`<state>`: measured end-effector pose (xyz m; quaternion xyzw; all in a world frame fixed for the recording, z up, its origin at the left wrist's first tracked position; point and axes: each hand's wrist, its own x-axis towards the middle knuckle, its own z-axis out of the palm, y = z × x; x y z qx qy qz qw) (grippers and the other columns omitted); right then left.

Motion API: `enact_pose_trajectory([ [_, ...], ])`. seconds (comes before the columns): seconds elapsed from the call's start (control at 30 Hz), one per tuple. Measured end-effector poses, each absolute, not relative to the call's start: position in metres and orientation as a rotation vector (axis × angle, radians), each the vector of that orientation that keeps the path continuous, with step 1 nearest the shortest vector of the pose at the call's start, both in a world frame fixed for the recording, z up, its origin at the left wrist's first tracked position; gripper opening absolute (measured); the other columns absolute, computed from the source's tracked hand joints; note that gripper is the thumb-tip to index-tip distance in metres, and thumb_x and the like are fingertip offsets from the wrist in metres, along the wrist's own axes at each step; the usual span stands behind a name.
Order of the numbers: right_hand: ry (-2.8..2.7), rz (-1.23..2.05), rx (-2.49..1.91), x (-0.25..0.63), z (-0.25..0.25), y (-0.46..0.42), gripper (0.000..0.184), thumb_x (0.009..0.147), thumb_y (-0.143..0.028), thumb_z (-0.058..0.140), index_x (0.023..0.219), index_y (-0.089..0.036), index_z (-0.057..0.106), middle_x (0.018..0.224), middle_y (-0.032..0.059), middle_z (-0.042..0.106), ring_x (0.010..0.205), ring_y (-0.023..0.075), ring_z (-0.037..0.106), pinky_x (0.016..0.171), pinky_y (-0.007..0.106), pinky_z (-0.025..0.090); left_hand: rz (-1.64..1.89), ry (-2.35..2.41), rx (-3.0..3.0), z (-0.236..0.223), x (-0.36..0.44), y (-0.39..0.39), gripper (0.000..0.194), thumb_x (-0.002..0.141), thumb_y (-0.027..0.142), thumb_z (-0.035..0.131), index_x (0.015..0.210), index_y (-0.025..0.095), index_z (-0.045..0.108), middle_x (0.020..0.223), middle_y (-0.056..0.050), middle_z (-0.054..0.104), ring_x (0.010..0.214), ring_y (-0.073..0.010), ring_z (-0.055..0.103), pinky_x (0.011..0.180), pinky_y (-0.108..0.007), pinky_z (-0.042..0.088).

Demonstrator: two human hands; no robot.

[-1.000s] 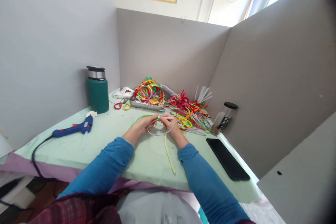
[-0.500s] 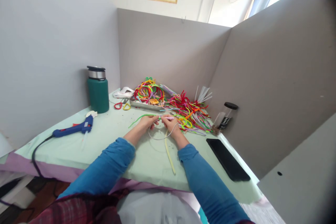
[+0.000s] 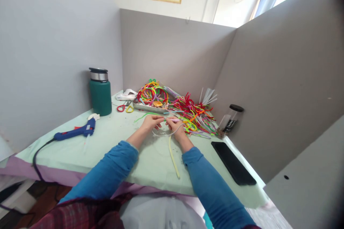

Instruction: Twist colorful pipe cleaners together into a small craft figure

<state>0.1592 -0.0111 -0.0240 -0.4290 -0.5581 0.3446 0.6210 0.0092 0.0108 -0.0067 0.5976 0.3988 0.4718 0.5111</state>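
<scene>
My left hand (image 3: 150, 123) and my right hand (image 3: 176, 127) meet over the pale green table cover (image 3: 113, 143), fingers pinched around a thin stick wrapped with pipe cleaner. A green pipe cleaner (image 3: 143, 115) runs out to the left of my left hand. A pale lilac pipe cleaner (image 3: 163, 134) loops below and between both hands. A cream pipe cleaner (image 3: 173, 157) lies on the cover just under my right wrist, pointing towards me.
A metal tray (image 3: 146, 107) of coloured rings and a heap of pipe cleaners (image 3: 196, 114) lie behind the hands. Scissors (image 3: 125, 107), a green flask (image 3: 100, 92) and a blue glue gun (image 3: 75, 131) are left. A black phone (image 3: 232, 162) and dark-capped jar (image 3: 231, 118) sit right. Grey partitions enclose the desk.
The lilac loop has drawn smaller and closer up under my hands. The green pipe cleaner's free end has swung up off the table cover. My hands stay in place.
</scene>
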Motion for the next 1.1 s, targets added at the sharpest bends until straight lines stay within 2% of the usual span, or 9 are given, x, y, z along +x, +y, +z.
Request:
enact_pose_trajectory([
  [0.17, -1.294, 0.793, -0.968, 0.1600, -0.0259, -0.0088, 0.028, 0.069, -0.043, 0.068, 0.070, -0.015, 0.062, 0.053, -0.0019, 0.054, 0.043, 0.0085, 0.038, 0.043, 0.024, 0.026, 1.104, 1.035, 1.497, -0.0109, 0.0109, 0.0162, 0.037, 0.066, 0.029, 0.074, 0.095, 0.006, 0.071, 0.049, 0.000, 0.058, 0.043, -0.0087, 0.049, 0.046, -0.021, 0.039],
  [0.3, -1.323, 0.792, -0.974, 0.1608, -0.0274, -0.0077, 0.030, 0.069, -0.044, 0.068, 0.068, -0.015, 0.061, 0.050, -0.0026, 0.051, 0.043, 0.0086, 0.037, 0.043, 0.024, 0.026, 1.060, 1.092, 1.557, -0.0115, 0.0115, 0.0171, 0.034, 0.069, 0.026, 0.071, 0.097, 0.006, 0.072, 0.043, 0.003, 0.053, 0.038, -0.0068, 0.041, 0.044, -0.021, 0.034],
  [0.47, -1.348, 0.810, -0.959, 0.1597, -0.0263, -0.0088, 0.030, 0.069, -0.044, 0.069, 0.065, -0.016, 0.060, 0.048, -0.0034, 0.048, 0.043, 0.0087, 0.036, 0.043, 0.024, 0.025, 0.980, 1.151, 1.669, -0.0102, 0.0105, 0.0164, 0.028, 0.071, 0.027, 0.068, 0.092, 0.009, 0.074, 0.040, 0.004, 0.049, 0.038, -0.0073, 0.039, 0.043, -0.021, 0.030],
  [0.7, -1.394, 0.871, -0.905, 0.1588, -0.0236, -0.0119, 0.027, 0.070, -0.042, 0.069, 0.065, -0.016, 0.061, 0.051, -0.0027, 0.050, 0.045, 0.0084, 0.037, 0.043, 0.023, 0.026, 0.975, 1.141, 1.732, -0.0109, 0.0102, 0.0148, 0.022, 0.072, 0.032, 0.063, 0.070, 0.011, 0.068, 0.041, 0.005, 0.047, 0.036, -0.0068, 0.037, 0.042, -0.021, 0.027],
  [0.9, -1.393, 0.868, -0.907, 0.1600, -0.0264, -0.0098, 0.027, 0.070, -0.042, 0.069, 0.068, -0.016, 0.062, 0.049, -0.0034, 0.048, 0.044, 0.0086, 0.038, 0.043, 0.023, 0.026, 0.959, 1.131, 1.754, -0.0162, 0.0105, 0.0192, 0.031, 0.069, 0.043, 0.063, 0.068, 0.012, 0.067, 0.047, 0.004, 0.050, 0.038, -0.0063, 0.036, 0.042, -0.021, 0.027],
  [1.1, -1.353, 0.900, -0.926, 0.1564, -0.0226, -0.0127, 0.034, 0.068, -0.049, 0.068, 0.065, -0.016, 0.060, 0.051, -0.0025, 0.050, 0.043, 0.0081, 0.037, 0.042, 0.023, 0.027, 1.037, 1.212, 1.776, -0.0165, 0.0080, 0.0207, 0.030, 0.068, 0.042, 0.066, 0.070, 0.013, 0.071, 0.046, 0.002, 0.052, 0.044, -0.0085, 0.040, 0.046, -0.022, 0.029],
])
